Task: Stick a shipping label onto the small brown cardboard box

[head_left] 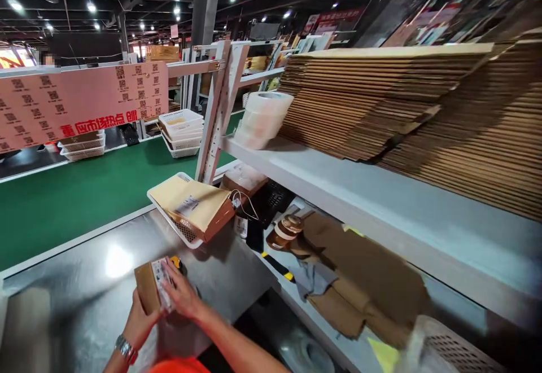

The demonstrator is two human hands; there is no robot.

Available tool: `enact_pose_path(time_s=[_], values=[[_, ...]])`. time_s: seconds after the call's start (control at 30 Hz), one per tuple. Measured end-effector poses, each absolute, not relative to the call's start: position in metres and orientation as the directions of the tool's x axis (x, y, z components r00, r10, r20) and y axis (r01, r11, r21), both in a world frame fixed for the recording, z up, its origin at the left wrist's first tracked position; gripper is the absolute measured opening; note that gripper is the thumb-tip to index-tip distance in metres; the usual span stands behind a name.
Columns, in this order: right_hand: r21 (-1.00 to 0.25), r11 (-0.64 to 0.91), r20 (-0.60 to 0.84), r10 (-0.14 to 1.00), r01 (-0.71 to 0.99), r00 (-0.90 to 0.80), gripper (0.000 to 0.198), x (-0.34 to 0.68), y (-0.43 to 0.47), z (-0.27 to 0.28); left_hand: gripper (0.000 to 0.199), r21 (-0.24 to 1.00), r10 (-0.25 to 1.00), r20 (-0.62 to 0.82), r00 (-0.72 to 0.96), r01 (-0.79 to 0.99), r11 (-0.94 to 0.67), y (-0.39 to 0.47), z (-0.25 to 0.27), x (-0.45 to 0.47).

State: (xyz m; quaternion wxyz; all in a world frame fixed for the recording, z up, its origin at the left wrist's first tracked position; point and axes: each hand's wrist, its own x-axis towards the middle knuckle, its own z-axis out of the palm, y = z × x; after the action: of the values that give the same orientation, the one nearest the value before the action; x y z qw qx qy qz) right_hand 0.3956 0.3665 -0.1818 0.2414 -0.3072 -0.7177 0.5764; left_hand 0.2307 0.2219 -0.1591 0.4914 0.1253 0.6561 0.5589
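Cardboard flats (423, 113), one big leaning stack, fill the shelf (339, 187) well above and right of the fingers. One white basket (182, 226) with a tan mailer sits just up-right of them; two basket stacks wait across the green conveyor (76, 192). One small carton (148, 285) stands on the steel tabletop (84, 305), left hand (138, 319) gripping its near side, right hand (182, 294) flat on its label. Judging by that, pressing from the label's middle outward should seat it smoothly.

Flattened cardboard stack (406, 102) and tape rolls (265, 118) on the shelf (381, 192) — green conveyor belt (76, 198) beyond.
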Motion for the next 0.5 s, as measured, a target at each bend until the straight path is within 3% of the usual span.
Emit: enact_pose_path(time_s=[0.07, 0.2, 0.33, 0.5], values=[[-0.935, 0.301, 0.148, 0.811, 0.187, -0.566, 0.061, 0.412, 0.398, -0.176, 0.087, 0.884, 0.709, -0.467, -0.528, -0.304, 0.356, 0.232, -0.163, 0.237], [-0.708, 0.517, 0.381, 0.853, 0.481, -0.357, 0.062, 0.445, 0.480, -0.164, 0.093, 0.799, 0.698, -0.586, -0.412, -0.441, 0.409, 0.265, -0.147, 0.245], [-0.557, 0.522, 0.351, 0.853, 0.646, -0.386, 0.073, 0.464, 0.546, -0.168, 0.087, 0.754, 0.720, -0.602, -0.346, -0.542, 0.370, 0.322, -0.116, 0.261], [-0.498, 0.545, 0.327, 0.838, 0.674, -0.436, 0.067, 0.471, 0.575, -0.179, 0.051, 0.772, 0.640, -0.621, -0.452, -0.495, 0.399, 0.389, -0.105, 0.284]])
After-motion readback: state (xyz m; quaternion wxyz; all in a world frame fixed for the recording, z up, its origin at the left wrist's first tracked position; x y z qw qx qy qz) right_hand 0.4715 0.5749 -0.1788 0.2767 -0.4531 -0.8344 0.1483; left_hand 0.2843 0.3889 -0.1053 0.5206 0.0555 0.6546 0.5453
